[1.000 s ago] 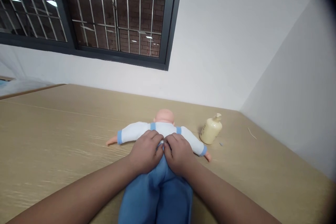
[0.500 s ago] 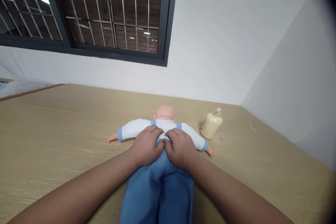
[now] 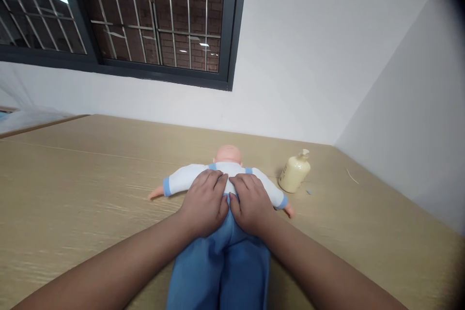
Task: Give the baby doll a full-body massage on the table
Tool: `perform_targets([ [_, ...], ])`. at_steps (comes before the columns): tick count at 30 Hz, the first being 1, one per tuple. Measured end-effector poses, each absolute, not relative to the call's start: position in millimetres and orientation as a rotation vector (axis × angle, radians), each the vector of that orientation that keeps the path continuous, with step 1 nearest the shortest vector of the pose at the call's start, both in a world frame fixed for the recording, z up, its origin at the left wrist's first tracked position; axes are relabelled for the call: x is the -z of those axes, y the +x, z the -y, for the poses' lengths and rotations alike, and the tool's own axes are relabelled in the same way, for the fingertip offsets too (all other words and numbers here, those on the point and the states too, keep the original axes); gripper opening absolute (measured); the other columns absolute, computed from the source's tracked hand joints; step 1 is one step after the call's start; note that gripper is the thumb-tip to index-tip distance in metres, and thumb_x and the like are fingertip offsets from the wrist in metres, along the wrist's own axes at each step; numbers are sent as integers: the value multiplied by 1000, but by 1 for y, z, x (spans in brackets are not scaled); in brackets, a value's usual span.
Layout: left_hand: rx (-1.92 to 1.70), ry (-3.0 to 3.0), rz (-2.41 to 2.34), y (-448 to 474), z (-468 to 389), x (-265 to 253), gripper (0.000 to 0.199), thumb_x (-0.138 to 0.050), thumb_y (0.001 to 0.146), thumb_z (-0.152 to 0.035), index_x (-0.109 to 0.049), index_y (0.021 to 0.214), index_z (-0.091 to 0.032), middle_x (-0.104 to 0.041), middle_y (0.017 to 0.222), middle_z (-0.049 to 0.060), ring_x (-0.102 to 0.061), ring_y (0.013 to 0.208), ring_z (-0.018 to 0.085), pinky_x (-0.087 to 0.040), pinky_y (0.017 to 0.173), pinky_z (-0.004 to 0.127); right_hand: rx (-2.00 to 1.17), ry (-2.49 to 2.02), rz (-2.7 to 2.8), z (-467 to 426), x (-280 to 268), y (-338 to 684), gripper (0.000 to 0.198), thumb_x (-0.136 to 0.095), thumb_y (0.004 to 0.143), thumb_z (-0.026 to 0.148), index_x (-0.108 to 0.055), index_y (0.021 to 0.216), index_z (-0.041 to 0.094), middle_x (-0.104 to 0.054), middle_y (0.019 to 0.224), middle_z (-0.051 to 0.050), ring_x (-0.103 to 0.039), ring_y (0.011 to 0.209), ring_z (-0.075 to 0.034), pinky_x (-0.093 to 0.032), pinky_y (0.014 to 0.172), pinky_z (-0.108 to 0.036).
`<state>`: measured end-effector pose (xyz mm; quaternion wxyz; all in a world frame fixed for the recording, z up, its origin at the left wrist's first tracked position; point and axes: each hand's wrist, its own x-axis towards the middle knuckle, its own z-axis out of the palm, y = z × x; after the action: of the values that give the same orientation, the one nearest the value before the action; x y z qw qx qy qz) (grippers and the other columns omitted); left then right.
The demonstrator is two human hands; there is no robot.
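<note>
A baby doll (image 3: 230,250) lies face down with its bald head away from me, in a white top and blue trousers with light blue straps. Its arms stretch out to both sides. My left hand (image 3: 206,201) rests on the left half of its lower back, palm down, fingers laid forward over the white top. On the right half lies my right hand (image 3: 251,201) in the same way, thumb beside the other thumb. Both hands are open and hold nothing. They cover part of the doll's waist and back.
To the right of the doll a cream pump bottle (image 3: 294,174) stands on the wood-coloured table (image 3: 90,179). Close to it lies a small bluish scrap (image 3: 308,192), and farther right a thin pale strand (image 3: 352,176). A wall and a barred window (image 3: 156,19) rise behind.
My fingers have straightened and reach a little farther up the doll's back; before, they were more curled at its waist. The doll and bottle stay in place.
</note>
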<state>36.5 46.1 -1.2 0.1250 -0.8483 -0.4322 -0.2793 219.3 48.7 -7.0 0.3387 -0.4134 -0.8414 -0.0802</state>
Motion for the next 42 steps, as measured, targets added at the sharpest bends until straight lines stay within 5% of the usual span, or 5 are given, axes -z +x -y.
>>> perform_targets([
  [11,822,-2608,1329,36,-51,-5,43,-50,89,-23,-60,129,-10,-60,125,17,-54,119,32,-45,106,49,10,-1143,2181,-57,3,225,25,-55,91,28,-66,110,18,-64,100,-8,-57,97,-25,-47,90,-40],
  [19,831,-2599,1318,34,-52,0,56,-51,89,-24,-49,143,-8,-51,143,20,-45,135,34,-34,117,54,143,-1079,2106,-56,13,223,45,-53,91,30,-55,131,11,-57,128,-17,-49,120,-31,-39,107,-50],
  [27,914,-2792,1382,32,-66,-16,29,-55,92,-34,-68,116,-24,-68,107,6,-61,105,26,-47,98,43,-42,-1198,2158,-70,2,229,19,-60,89,33,-66,102,20,-67,98,-6,-59,97,-25,-48,92,-41],
  [35,891,-2598,1391,32,-63,4,58,-49,95,-40,-48,144,-10,-48,147,19,-40,139,34,-30,117,53,133,-1123,2132,-69,19,228,51,-50,94,34,-50,141,12,-54,143,-17,-46,135,-31,-35,114,-51],
  [42,817,-2673,1446,36,-63,-13,36,-58,90,-36,-64,121,-21,-64,119,10,-57,115,30,-42,105,49,38,-1197,2201,-73,9,230,34,-55,90,33,-64,120,19,-68,117,-11,-59,114,-28,-43,104,-47],
])
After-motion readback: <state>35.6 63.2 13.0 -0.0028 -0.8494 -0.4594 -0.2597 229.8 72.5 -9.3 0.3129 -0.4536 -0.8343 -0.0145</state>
